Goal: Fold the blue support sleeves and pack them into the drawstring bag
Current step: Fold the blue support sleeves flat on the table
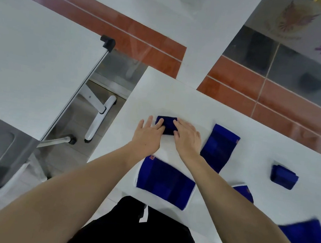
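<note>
A small folded blue sleeve (167, 124) lies at the far left of the white table (225, 112). My left hand (148, 135) presses its left side with straight fingers, and my right hand (187, 136) presses its right side the same way. A flat unfolded sleeve (164, 182) with white edging lies near me between my forearms. Another flat sleeve (220, 146) lies to the right of my right wrist. A folded sleeve (283, 176) sits farther right. Two more blue pieces show, a small corner (244, 192) beside my right forearm and a blurred one (305, 239) at the right edge. No drawstring bag is in view.
A second white table (29, 65) stands to the left, with a gap and its wheeled legs (97, 119) between the two tables. The table's near edge runs just past my dark clothing (135, 230). The floor beyond is tiled red and grey.
</note>
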`<action>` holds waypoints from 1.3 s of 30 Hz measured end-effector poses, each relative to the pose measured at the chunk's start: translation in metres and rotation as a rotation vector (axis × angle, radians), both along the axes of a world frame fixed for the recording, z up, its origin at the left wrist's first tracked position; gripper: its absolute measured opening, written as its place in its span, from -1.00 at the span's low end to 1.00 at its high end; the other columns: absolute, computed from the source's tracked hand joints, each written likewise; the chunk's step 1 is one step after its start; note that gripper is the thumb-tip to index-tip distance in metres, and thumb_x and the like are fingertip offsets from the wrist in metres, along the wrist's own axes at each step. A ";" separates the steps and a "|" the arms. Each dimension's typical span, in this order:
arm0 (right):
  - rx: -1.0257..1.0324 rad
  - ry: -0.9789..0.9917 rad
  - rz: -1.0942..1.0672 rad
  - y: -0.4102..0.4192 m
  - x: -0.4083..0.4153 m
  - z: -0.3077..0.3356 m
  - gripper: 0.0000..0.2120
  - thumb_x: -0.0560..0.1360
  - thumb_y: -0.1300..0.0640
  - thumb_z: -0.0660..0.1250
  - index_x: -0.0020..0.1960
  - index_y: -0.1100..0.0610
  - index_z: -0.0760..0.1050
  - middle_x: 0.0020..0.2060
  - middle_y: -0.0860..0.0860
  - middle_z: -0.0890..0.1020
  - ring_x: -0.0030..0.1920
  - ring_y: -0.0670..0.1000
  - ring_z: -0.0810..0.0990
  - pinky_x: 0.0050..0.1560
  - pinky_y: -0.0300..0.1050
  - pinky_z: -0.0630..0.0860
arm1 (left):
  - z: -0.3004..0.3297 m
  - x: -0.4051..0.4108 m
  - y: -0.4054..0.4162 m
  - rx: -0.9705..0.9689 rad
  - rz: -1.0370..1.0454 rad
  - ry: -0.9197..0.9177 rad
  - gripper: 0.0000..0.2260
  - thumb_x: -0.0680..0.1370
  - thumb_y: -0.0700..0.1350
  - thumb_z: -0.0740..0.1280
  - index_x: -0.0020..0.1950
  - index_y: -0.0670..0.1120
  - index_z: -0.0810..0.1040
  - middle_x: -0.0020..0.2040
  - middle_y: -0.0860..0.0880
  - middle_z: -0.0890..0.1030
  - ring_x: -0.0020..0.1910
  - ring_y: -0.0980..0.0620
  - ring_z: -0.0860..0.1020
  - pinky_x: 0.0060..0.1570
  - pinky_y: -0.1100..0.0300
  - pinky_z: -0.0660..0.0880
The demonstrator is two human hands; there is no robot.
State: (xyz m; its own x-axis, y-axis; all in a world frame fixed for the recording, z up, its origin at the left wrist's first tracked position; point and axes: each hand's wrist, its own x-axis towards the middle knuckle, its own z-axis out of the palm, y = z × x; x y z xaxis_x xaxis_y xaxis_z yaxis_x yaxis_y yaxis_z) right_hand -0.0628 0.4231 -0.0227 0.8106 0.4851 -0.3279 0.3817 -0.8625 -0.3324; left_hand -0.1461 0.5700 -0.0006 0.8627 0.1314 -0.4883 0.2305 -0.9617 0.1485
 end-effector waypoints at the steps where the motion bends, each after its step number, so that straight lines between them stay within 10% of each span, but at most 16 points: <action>1: 0.031 -0.024 -0.014 -0.004 -0.004 0.003 -0.58 0.69 0.13 0.23 0.53 -0.05 0.43 0.54 -0.14 0.42 0.50 0.01 0.37 0.41 0.02 0.37 | 0.002 -0.001 -0.001 -0.007 0.002 -0.023 -0.50 0.64 -0.15 0.15 0.60 0.01 0.21 0.68 0.02 -0.01 0.64 -0.18 -0.07 0.57 -0.15 0.01; 7: 0.159 -0.101 -0.197 -0.044 -0.028 0.022 -0.73 0.67 0.19 0.22 0.23 0.03 0.66 0.20 -0.07 0.66 0.22 0.02 0.56 0.12 0.00 0.56 | 0.011 -0.026 -0.023 -0.053 0.093 -0.223 -0.59 0.56 -0.19 0.25 0.42 -0.04 0.45 0.53 -0.11 0.31 0.47 -0.18 0.28 0.35 -0.01 0.33; 14: 0.064 -0.102 -0.350 -0.099 -0.035 0.018 -0.71 0.66 0.12 0.26 0.36 0.05 0.56 0.29 -0.03 0.54 0.27 0.07 0.45 0.23 0.03 0.47 | 0.010 -0.076 -0.077 -0.029 0.146 -0.080 -0.71 0.56 -0.11 0.21 0.27 -0.01 0.48 0.12 -0.05 0.44 0.05 -0.07 0.43 -0.05 0.09 0.40; 23: -0.142 0.093 -0.199 -0.132 -0.038 0.002 -0.54 0.70 0.05 0.20 0.59 0.02 0.31 0.61 0.03 0.21 0.59 0.12 0.17 0.51 0.08 0.26 | 0.006 -0.104 -0.117 -0.037 0.281 0.066 -0.72 0.54 -0.09 0.24 0.25 -0.04 0.38 0.18 -0.04 0.42 0.09 -0.06 0.45 -0.01 0.09 0.43; 39: 0.019 -0.034 -0.321 -0.156 -0.030 -0.006 -0.61 0.60 0.04 0.41 0.39 0.02 0.45 0.33 0.08 0.41 0.29 0.14 0.42 0.27 0.06 0.46 | -0.015 -0.082 -0.111 0.061 0.100 0.064 -0.22 0.53 0.09 0.43 0.61 -0.03 0.09 0.62 -0.09 0.09 0.61 -0.15 0.05 0.55 -0.15 0.07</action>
State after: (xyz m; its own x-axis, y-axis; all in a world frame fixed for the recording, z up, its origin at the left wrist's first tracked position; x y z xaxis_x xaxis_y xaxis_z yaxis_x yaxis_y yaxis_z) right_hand -0.0923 0.2668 -0.0285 0.9337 0.2084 -0.2911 0.1023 -0.9345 -0.3410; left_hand -0.2283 0.4595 -0.0159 0.8111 0.2461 -0.5306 0.3326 -0.9403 0.0724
